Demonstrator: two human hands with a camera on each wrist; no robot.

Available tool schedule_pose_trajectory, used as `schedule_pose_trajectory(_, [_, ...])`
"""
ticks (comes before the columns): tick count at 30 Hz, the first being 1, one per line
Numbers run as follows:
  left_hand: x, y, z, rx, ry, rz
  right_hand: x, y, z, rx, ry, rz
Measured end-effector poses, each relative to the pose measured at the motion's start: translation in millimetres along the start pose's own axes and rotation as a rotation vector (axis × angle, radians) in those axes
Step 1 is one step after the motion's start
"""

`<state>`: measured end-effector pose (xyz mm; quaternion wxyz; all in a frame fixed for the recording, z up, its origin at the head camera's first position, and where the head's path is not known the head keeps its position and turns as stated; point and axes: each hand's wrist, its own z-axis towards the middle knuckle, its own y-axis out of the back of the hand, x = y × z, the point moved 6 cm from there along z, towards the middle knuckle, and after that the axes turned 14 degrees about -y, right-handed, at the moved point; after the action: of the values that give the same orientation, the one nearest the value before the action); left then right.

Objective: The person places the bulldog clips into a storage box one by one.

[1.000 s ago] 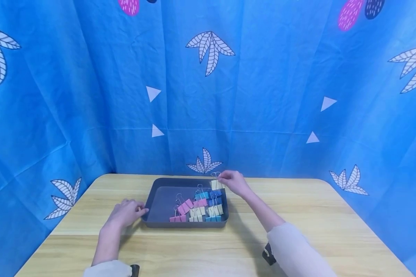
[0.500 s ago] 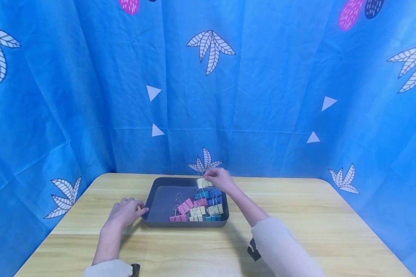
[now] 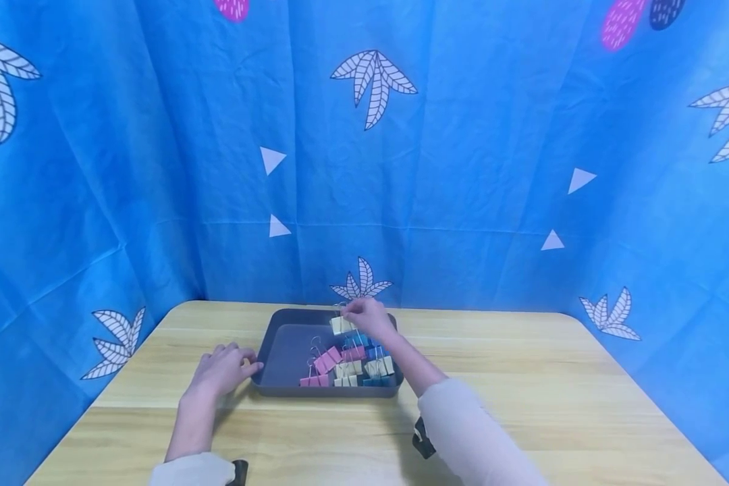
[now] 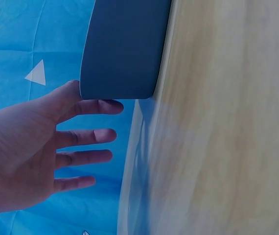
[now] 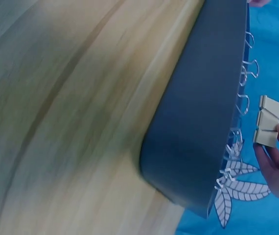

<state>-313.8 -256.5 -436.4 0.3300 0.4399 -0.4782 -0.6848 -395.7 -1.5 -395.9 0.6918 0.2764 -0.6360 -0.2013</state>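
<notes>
My right hand (image 3: 369, 318) pinches a pale yellow binder clip (image 3: 342, 325) over the back part of a dark grey tray (image 3: 325, 391). In the right wrist view that binder clip (image 5: 267, 121) hangs beyond the tray's wall, its body between thumb and fingers. My left hand (image 3: 221, 370) holds the tray's left end. In the left wrist view, the left hand's (image 4: 32, 142) thumb reaches the rim and the index finger lies against the end wall; the other fingers are spread. Pink binder clips (image 3: 328, 360), yellow ones (image 3: 349, 369) and blue ones (image 3: 356, 339) fill the tray's right half.
The tray stands on a light wood table (image 3: 522, 391), near its back edge. A blue patterned curtain (image 3: 462, 169) hangs behind and on both sides. A dark strap piece (image 3: 423, 439) sits at the right sleeve.
My right hand has carried the yellow binder clip leftward from the tray's back right corner. The left hand stays at the tray's left end.
</notes>
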Motion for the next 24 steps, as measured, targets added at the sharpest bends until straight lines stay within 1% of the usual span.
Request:
schedule_pose_trajectory(6, [0.3, -0.3, 0.5, 0.004, -0.003, 0.010, 0.7, -14.7, 7.9, -0.027, 0.004, -0.040])
schedule_pose_trajectory(12, [-0.5, 1.0, 1.2, 0.004, 0.002, 0.010, 7.8, -22.1, 11.0, -0.035, 0.038, -0.091])
schedule_pose_trajectory(16, [0.3, 1.9, 1.6, 0.000, 0.000, 0.013, 7.9, -28.7, 13.7, -0.015, 0.075, -0.112])
schedule_pose_trajectory(19, [0.3, 1.6, 1.5, -0.003, -0.003, 0.018, 5.3, -35.0, 15.2, 0.012, 0.085, -0.123])
schedule_pose_trajectory(24, [-0.9, -0.8, 1.1, 0.004, -0.016, 0.019, -0.8, -45.5, 14.8, 0.046, 0.071, -0.126])
